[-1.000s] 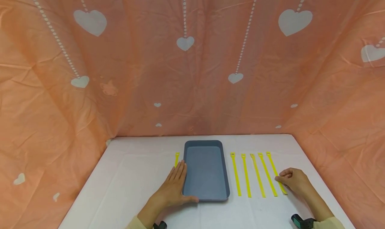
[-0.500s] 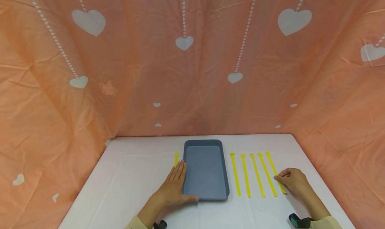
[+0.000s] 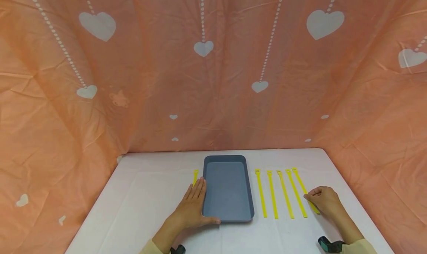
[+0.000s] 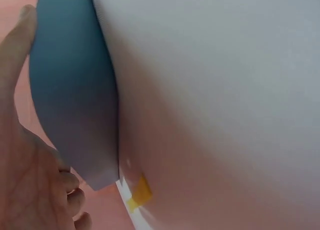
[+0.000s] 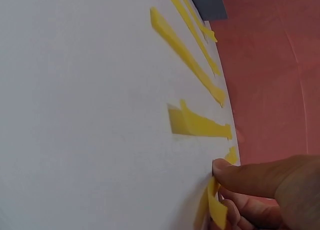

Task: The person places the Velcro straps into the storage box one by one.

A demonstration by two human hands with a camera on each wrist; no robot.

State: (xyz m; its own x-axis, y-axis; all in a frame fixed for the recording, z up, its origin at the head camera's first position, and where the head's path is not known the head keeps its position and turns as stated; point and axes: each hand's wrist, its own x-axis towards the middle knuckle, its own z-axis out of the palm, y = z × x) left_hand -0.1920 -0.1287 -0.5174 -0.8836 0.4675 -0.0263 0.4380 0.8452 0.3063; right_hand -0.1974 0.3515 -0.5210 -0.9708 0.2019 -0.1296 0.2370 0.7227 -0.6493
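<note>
A blue-grey rectangular tray (image 3: 228,189) lies on the white table. My left hand (image 3: 191,209) rests along its left side with straight fingers, the thumb at the near edge; the left wrist view shows the tray's side (image 4: 75,89) beside the palm. At the right end of a row of flat yellow cable straps, my right hand (image 3: 325,200) pinches the outermost cable strap (image 3: 300,181) between thumb and fingers. In the right wrist view this strap's near end (image 5: 216,210) stands up off the table, bent. The fingers cover its middle.
Several other yellow straps (image 3: 285,194) lie side by side between tray and right hand. One more strap (image 3: 195,175) lies left of the tray, partly hidden by my left hand. An orange heart-patterned sheet (image 3: 213,98) encloses the table's back and sides.
The pinched strap has turned slightly: its far end has shifted left and its near end a little right. My left hand and the tray stay in place.
</note>
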